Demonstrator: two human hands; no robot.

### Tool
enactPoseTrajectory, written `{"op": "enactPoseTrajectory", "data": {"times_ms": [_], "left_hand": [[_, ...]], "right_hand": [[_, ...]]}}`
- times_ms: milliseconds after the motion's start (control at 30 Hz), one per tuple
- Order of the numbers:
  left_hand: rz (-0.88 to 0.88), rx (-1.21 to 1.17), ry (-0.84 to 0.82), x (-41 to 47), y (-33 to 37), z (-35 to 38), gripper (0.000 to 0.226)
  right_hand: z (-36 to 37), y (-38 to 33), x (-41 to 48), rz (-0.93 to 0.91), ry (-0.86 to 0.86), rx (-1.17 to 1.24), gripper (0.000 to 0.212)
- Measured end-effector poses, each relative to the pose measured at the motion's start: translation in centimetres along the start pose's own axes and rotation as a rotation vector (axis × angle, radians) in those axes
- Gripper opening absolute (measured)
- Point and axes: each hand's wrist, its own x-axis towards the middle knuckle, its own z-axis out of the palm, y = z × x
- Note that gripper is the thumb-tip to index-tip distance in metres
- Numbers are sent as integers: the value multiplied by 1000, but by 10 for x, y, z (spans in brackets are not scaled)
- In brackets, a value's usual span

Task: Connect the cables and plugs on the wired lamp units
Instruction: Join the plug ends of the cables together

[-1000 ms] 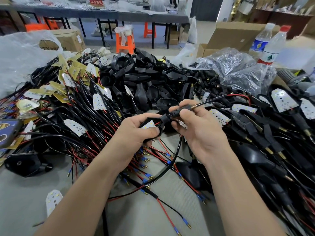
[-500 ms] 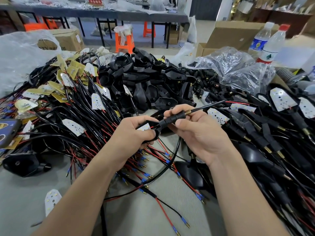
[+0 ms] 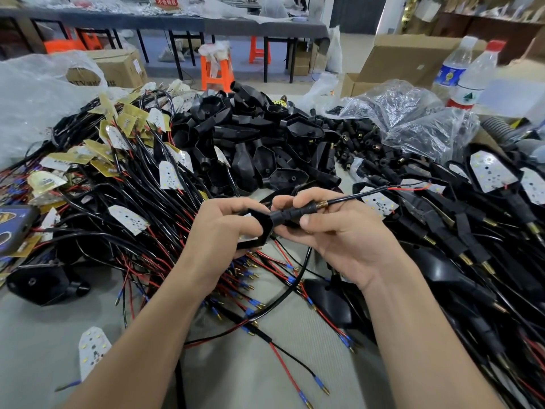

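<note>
My left hand [image 3: 219,228] grips a black lamp housing [image 3: 259,230] in front of me, with a white LED board partly showing inside it. My right hand [image 3: 333,231] pinches the black ribbed stem [image 3: 290,215] that meets the housing's right end. A brass threaded tip [image 3: 321,203] shows at the stem's far end. From there a black cable [image 3: 362,193] runs right and ends in a red wire. A loop of the same cable hangs below my hands.
A heap of wired LED boards [image 3: 126,184] lies at left, empty black housings [image 3: 250,143] at centre back, assembled units [image 3: 472,225] at right. Loose black stems [image 3: 362,143] lie beside plastic bags. Two water bottles [image 3: 472,75] stand far right. Grey tabletop [image 3: 236,373] shows near me.
The stem has slid further along the cable toward the housing and now sits against it. The brass tip has come out past my right fingers. Both hands rose slightly.
</note>
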Motion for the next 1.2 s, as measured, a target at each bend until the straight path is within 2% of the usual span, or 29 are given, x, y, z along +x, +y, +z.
{"op": "enactPoseTrajectory", "data": {"times_ms": [167,367,600,733,900,1100,1200], "left_hand": [[13,3,-2,0,-1,0,34],[36,11,10,-3,-3,4,39],[29,-56,-9,-2,-1,5,45],[-38,-142,-68,2,3,-1,46],[-157,-235,-128,5,3,-11,29],[-144,-318,-202,3,5,-12,27],[-144,-356,-170,3,4,-10,27]], "right_hand": [[2,0,-1,-6,3,-74,43],[9,8,3,-25,-19,-134,52],[9,8,5,-101,-2,-251,37],[5,2,5,-176,84,-229,42],[2,-3,5,-241,192,-109,42],[0,-7,3,-268,224,-75,41],[-2,-6,2,-246,222,-136,42]]}}
